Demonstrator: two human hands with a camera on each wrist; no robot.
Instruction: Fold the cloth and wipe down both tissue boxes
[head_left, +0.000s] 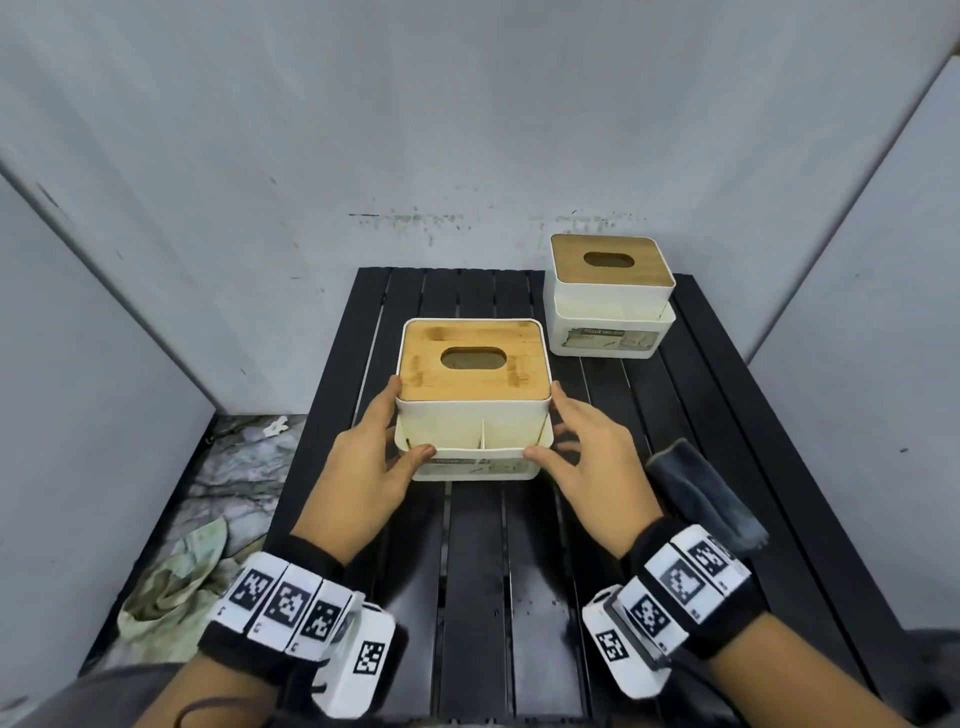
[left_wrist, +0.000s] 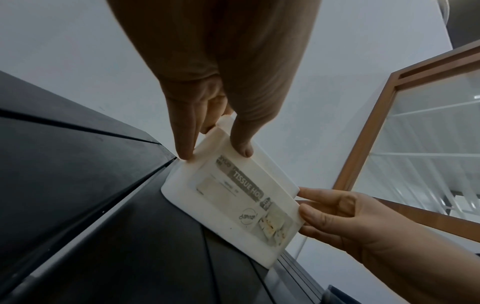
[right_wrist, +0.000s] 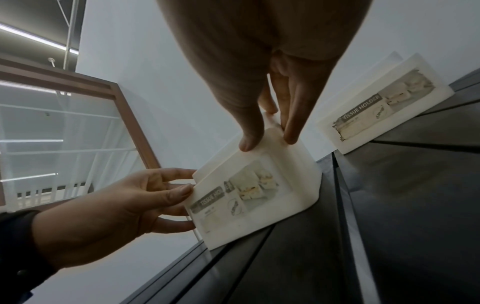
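Holding the near box (head_left: 471, 410) between them, both hands sit at its front corners on the black slatted bench (head_left: 519, 545). The left hand (head_left: 363, 467) has its thumb on the front face near the label and its other fingers (left_wrist: 183, 131) laid along the left side wall; the fingers are fairly straight and pinch the corner. The right hand (head_left: 592, 467) mirrors this on the right corner, thumb on the front, fingers (right_wrist: 293, 115) along the right wall. From the wrist views the box base appears to rest on the bench slats, though I cannot tell whether it is slightly lifted.

This box is white with a wooden lid (head_left: 472, 358) that has an oval slot, and a divided open pocket along its front. A worn label reading "TISSUE HO…" (left_wrist: 244, 185) covers the front face.

A far box (head_left: 608, 301) of the same kind stands at the back right of the bench, well apart from the hands, its label also facing the person.

A dark grey cloth (head_left: 701, 493) lies folded into a narrow strip on the bench just right of the right hand, touched by neither hand.

Left of the bench, on the floor, lies a crumpled pale rag (head_left: 176, 582).
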